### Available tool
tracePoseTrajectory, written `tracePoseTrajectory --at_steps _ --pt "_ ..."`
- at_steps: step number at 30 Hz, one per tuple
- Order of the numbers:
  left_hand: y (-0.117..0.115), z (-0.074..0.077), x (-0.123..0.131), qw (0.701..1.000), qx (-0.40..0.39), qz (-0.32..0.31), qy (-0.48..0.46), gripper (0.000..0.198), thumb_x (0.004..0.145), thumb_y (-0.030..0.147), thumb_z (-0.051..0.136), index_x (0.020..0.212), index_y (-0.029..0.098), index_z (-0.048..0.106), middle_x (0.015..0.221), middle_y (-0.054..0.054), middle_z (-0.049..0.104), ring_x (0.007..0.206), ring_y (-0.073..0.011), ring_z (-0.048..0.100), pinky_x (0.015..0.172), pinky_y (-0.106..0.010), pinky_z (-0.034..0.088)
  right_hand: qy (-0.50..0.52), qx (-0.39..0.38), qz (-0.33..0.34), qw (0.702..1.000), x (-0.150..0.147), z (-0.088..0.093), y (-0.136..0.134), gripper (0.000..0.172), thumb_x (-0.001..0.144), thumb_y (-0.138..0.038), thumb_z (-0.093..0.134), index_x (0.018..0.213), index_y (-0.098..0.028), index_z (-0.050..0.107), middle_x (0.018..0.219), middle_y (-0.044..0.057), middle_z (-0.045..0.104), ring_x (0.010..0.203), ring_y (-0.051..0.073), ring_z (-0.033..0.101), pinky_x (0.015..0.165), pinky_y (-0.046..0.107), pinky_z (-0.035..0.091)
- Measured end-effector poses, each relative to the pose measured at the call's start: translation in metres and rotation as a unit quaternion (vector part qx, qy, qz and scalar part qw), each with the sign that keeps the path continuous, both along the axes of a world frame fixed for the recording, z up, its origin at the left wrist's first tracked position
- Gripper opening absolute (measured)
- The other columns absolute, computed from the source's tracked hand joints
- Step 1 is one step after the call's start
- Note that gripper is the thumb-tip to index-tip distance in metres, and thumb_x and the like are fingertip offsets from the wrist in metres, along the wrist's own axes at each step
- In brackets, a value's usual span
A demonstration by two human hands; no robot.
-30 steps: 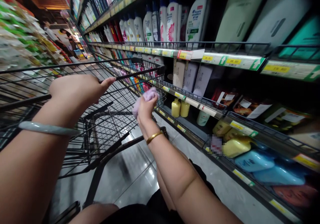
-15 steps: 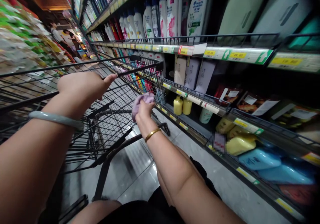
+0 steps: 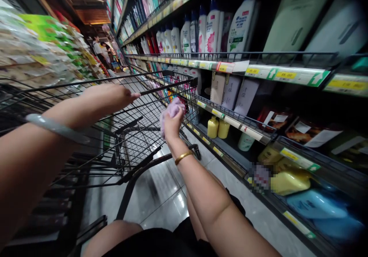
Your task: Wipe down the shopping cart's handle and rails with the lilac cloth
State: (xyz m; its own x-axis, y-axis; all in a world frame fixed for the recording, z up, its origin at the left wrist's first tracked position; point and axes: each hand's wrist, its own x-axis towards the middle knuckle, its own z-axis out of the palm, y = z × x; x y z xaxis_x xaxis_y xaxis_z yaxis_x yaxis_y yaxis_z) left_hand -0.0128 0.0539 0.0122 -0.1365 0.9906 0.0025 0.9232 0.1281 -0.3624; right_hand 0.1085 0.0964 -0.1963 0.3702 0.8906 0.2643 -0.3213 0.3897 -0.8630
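Observation:
A black wire shopping cart [image 3: 135, 134] stands in front of me in a shop aisle. My left hand [image 3: 107, 96] rests closed over the cart's top rim, a pale green bangle on its wrist. My right hand [image 3: 172, 125] is shut on a bunched lilac cloth [image 3: 171, 109] and presses it against the cart's right wire side, near the front corner. A gold bangle sits on that wrist.
Shelves [image 3: 258, 73] on the right carry white shampoo bottles [image 3: 212, 29], boxes, two yellow bottles [image 3: 217, 126] and blue and yellow packs low down. Packaged goods [image 3: 37, 54] line the left. People [image 3: 99, 48] stand far down the aisle. Glossy floor tiles lie below.
My right hand with the cloth has shifted slightly up along the cart's side. The view has swung so the cart and shelves sit further right. My left hand stays on the rim.

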Motion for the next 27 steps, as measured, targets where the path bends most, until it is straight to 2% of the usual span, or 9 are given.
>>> tracePoseTrajectory --at_steps 4,9,11,14,17,20,23,25,27 --pt "-0.006 0.003 -0.036 0.994 -0.047 0.063 -0.075 0.084 0.092 0.079 0.022 0.102 0.017 0.077 0.099 -0.014 0.079 0.092 -0.0297 0.073 0.091 -0.04 0.054 -0.086 0.149 0.058 0.983 -0.009 0.018 -0.02 0.04 0.085 -0.018 0.066 0.124 -0.027 0.061 0.135 0.008 0.057 0.129 0.019 0.054 0.116 0.041 0.045" --pt "-0.008 -0.005 -0.056 0.957 -0.081 0.187 -0.206 0.092 0.082 0.092 0.015 0.074 0.019 0.071 0.081 -0.016 0.077 0.084 -0.0295 0.076 0.077 -0.037 0.056 0.051 -0.161 -0.04 0.985 -0.009 -0.009 -0.004 0.052 0.078 -0.007 0.06 0.129 -0.018 0.053 0.132 0.017 0.055 0.123 0.025 0.057 0.117 0.055 0.043" --pt "-0.007 -0.009 -0.056 0.948 -0.072 0.204 -0.231 0.095 0.078 0.096 0.013 0.064 0.018 0.067 0.078 -0.019 0.076 0.085 -0.0317 0.076 0.075 -0.038 0.056 0.07 -0.18 -0.035 0.98 -0.015 -0.004 -0.007 0.056 0.078 -0.006 0.06 0.132 -0.016 0.05 0.133 0.018 0.055 0.121 0.025 0.058 0.117 0.054 0.044" --pt "-0.006 -0.01 -0.051 0.949 -0.058 0.204 -0.232 0.095 0.077 0.097 0.018 0.068 0.017 0.07 0.076 -0.019 0.076 0.078 -0.0312 0.076 0.073 -0.039 0.057 0.002 0.018 0.03 0.999 -0.029 0.019 -0.024 0.048 0.081 -0.011 0.064 0.127 -0.021 0.058 0.135 0.013 0.056 0.123 0.022 0.058 0.115 0.043 0.047" --pt "-0.006 -0.009 -0.044 0.953 -0.052 0.204 -0.217 0.095 0.079 0.095 0.02 0.079 0.016 0.073 0.073 -0.016 0.076 0.069 -0.0289 0.073 0.069 -0.036 0.057 -0.073 0.169 0.067 0.981 -0.033 0.025 -0.03 0.033 0.087 -0.019 0.065 0.119 -0.027 0.064 0.134 0.009 0.058 0.129 0.021 0.055 0.116 0.041 0.045" --pt "-0.006 -0.008 -0.04 0.966 -0.059 0.17 -0.184 0.098 0.08 0.096 0.018 0.082 0.014 0.074 0.074 -0.016 0.076 0.068 -0.0278 0.072 0.073 -0.036 0.055 -0.03 -0.017 0.006 0.999 -0.024 0.0 -0.014 0.042 0.082 -0.012 0.063 0.122 -0.022 0.06 0.135 0.012 0.057 0.126 0.022 0.055 0.116 0.046 0.045" --pt "-0.006 -0.008 -0.038 0.971 -0.053 0.146 -0.18 0.099 0.082 0.095 0.021 0.09 0.012 0.076 0.079 -0.016 0.078 0.072 -0.0284 0.072 0.082 -0.039 0.052 0.034 -0.193 -0.018 0.98 -0.017 -0.017 -0.002 0.057 0.079 -0.006 0.06 0.134 -0.013 0.05 0.135 0.02 0.057 0.121 0.024 0.058 0.116 0.051 0.043" --pt "-0.008 -0.008 -0.033 0.969 -0.05 0.15 -0.188 0.1 0.084 0.093 0.021 0.095 0.01 0.076 0.081 -0.017 0.078 0.073 -0.0287 0.072 0.084 -0.04 0.05 0.032 -0.174 -0.007 0.984 -0.022 -0.012 -0.007 0.056 0.08 -0.008 0.061 0.135 -0.013 0.049 0.137 0.02 0.056 0.123 0.024 0.058 0.116 0.049 0.043" --pt "-0.01 -0.006 -0.025 0.969 -0.056 0.147 -0.193 0.101 0.087 0.09 0.018 0.095 0.008 0.076 0.081 -0.017 0.078 0.071 -0.0283 0.072 0.082 -0.039 0.05 0.004 -0.067 0.018 0.998 -0.031 0.002 -0.02 0.05 0.082 -0.013 0.063 0.131 -0.019 0.054 0.138 0.016 0.056 0.125 0.022 0.057 0.115 0.045 0.045"
